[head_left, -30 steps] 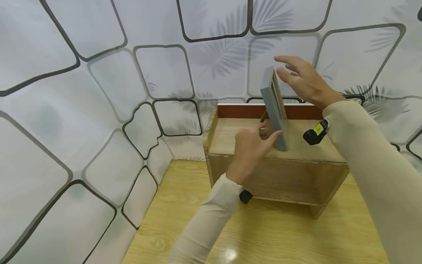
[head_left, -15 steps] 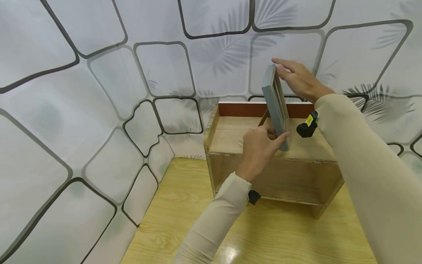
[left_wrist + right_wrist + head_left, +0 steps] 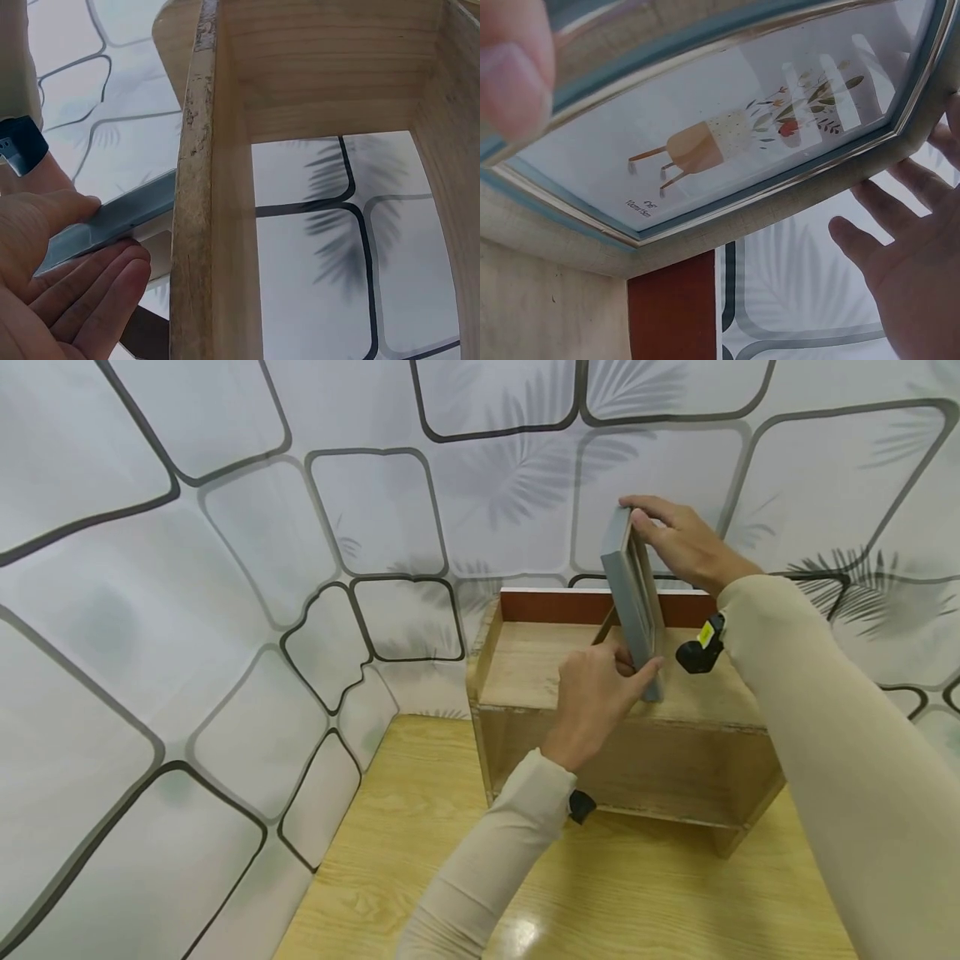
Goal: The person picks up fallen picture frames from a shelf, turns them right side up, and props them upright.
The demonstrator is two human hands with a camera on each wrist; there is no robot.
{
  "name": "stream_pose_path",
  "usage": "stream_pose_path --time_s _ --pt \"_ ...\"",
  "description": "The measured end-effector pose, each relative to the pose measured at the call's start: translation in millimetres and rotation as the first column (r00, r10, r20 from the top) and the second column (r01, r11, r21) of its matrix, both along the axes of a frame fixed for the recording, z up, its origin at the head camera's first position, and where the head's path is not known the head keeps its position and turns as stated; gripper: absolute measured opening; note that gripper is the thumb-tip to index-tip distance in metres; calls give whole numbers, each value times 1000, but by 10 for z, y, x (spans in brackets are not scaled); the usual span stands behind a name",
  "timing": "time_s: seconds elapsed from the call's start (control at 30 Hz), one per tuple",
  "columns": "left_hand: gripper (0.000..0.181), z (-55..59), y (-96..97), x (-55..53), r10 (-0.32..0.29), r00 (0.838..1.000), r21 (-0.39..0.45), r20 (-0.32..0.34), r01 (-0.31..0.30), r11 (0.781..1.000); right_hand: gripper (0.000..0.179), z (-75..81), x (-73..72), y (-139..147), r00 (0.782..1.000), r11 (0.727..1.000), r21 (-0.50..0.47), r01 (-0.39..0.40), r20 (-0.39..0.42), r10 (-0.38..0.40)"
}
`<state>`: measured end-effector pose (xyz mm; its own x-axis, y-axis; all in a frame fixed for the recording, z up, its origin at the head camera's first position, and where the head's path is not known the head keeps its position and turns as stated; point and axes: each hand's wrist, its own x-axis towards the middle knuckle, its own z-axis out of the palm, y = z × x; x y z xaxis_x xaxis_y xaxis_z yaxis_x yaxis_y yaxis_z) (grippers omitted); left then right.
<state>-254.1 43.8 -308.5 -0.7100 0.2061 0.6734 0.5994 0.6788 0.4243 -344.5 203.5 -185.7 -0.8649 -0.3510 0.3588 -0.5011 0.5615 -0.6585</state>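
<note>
A picture frame [image 3: 630, 593] with a blue-grey edge stands on end, slightly tilted, on the top of a small wooden shelf [image 3: 540, 668]. Its face, with a printed chair and flowers under a clear cover [image 3: 705, 142], shows in the right wrist view. My left hand [image 3: 592, 702] pinches the frame's lower near edge between thumb and fingers, which the left wrist view also shows around the blue edge [image 3: 120, 214]. At the upper end, my right hand [image 3: 686, 543] holds the frame with its thumb by the face side and a finger over the top. A brown support leg [image 3: 604, 625] sticks out behind the frame.
The shelf has a raised side and a reddish-brown back strip [image 3: 555, 607], with an open compartment [image 3: 645, 768] below. It stands on a yellow wood-grain table [image 3: 420, 777] near the patterned wall [image 3: 375, 518].
My right hand has come in from beside the frame's top and taken hold of it. My left hand has moved slightly right and up and now pinches the lower edge. The frame barely shifts.
</note>
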Motion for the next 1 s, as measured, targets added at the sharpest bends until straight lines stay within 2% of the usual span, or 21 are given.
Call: stream_pose_path --time_s 0.1,0.3,0.43,0.7,0.8,1.0 --pt "30 2 4 9 -8 1000 10 3 8 1000 55 11 8 22 1000 1000 4 7 -4 -7" --pt "24 15 -33 4 -54 997 45 50 52 998 57 41 69 59 999 998 39 49 -20 -49" --pt "25 39 -65 -2 -72 995 33 72 70 997 58 41 90 89 996 996 43 78 -41 -76" --pt "29 51 -114 -2 -49 992 28 117 46 999 62 36 138 162 992 991 51 125 -31 -124" --pt "30 57 -131 -8 -18 992 24 128 15 1000 64 45 155 190 988 986 74 149 -45 -146" --pt "30 63 -153 -25 -9 988 27 151 5 1000 67 67 200 229 976 969 121 215 -66 -208"
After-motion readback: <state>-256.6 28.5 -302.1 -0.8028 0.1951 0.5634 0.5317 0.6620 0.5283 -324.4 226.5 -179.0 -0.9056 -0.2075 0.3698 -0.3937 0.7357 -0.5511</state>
